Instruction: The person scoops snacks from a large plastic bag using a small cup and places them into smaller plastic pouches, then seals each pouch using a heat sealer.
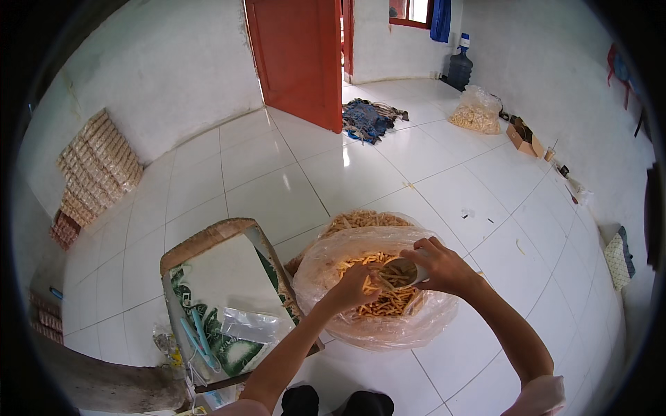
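A large clear plastic bag (317, 281) stands on the floor before me, its mouth spread wide around many stick-shaped snacks (387, 307). Over that mouth my right hand (442, 265) grips a pale cup (422, 268), tipped sideways with its opening toward the left. Snack sticks show inside the cup. My left hand (354, 286) is at the cup's opening, among the sticks; whether its fingers close on any is unclear. Behind this bag, a second bag of snacks (369, 219) is partly hidden.
At left, a worn low table (208, 260) carries flat clear plastic packets (250, 325) and a light-blue clamp-like tool (199, 338) with a cord. Packed snack bags (99, 161) are stacked by the wall. Cloths (367, 119) lie near the red door (302, 57). A bagged snack sack (474, 114) stands farther right.
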{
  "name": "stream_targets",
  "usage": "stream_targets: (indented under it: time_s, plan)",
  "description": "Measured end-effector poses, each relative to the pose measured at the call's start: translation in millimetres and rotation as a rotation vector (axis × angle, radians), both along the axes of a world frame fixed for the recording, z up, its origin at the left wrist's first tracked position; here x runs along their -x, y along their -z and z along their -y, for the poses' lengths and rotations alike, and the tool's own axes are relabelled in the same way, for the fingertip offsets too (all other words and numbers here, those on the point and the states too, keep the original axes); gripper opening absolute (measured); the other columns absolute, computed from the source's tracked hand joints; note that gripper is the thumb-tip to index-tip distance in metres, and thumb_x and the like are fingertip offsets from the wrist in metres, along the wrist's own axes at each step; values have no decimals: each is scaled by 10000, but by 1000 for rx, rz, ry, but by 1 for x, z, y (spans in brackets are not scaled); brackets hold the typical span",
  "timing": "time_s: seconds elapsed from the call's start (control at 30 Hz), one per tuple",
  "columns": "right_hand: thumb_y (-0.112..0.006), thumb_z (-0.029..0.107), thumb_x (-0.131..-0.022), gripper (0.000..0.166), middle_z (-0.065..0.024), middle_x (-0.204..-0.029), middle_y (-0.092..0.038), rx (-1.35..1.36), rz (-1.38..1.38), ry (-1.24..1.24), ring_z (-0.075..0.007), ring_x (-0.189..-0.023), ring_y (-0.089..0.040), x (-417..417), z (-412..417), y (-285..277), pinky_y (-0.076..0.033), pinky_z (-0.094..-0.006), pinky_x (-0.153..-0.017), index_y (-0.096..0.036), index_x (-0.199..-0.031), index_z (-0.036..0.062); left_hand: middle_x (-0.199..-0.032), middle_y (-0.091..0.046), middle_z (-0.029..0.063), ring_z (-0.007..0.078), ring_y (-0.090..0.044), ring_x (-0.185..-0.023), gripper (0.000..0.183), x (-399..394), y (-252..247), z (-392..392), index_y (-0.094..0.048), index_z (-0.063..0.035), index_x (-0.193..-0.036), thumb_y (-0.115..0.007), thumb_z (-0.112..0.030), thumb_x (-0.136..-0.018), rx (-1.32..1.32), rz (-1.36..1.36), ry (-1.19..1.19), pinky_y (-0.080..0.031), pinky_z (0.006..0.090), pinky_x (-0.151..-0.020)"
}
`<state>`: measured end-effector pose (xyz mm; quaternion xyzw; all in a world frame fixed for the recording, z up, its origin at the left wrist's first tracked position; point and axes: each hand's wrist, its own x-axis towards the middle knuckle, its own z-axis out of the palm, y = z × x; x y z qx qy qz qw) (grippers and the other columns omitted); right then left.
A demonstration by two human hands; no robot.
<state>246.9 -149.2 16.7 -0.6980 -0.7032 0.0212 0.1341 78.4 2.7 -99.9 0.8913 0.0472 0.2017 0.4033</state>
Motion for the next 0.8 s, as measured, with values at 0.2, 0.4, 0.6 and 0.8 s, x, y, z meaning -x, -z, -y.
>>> stream_targets:
  time_s: [0.2, 0.4, 0.6, 0.8]
  plan:
    - [-792, 258, -554, 704, -109, -1077, -480, -37, 173, -41, -277, -1021, -498, 1, -12, -5, -514, -365, -795, -472, -1173, 157, -889, -532, 75, 236, -503, -915, 561, 0, 4, 1, -423, -41, -1209, -666, -221, -736, -72, -119, -143, -391, 348, -866]
    - [-784, 244, -552, 699, -105, -1064, -488, -35, 370, -96, -264, -1028, -497, 10, -22, -24, -508, -343, -807, -472, -1171, 153, -999, -532, 99, 209, -542, -927, 526, -1, 18, -2, -439, -24, -1177, -681, -178, -735, 292, -84, -57, -455, 321, -808]
    - [-756, 182, -555, 680, -96, -1071, -489, -21, 435, -128, -273, -1039, -491, 17, -28, -15, -497, -339, -820, -473, -1173, 152, -1017, -517, 100, 212, -534, -950, 640, 1, 16, 0, -325, -81, -1247, -700, -176, -737, 249, -34, -86, -431, 329, -832]
    - [-759, 156, -549, 687, -120, -1064, -469, -104, 189, 88, -294, -1023, -484, 3, -13, 15, -499, -378, -797, -467, -1170, 142, -956, -542, 84, 205, -546, -928, 667, 9, 13, -4, -327, -118, -1273, -709, -180, -729, 404, -156, -56, -431, 335, -828]
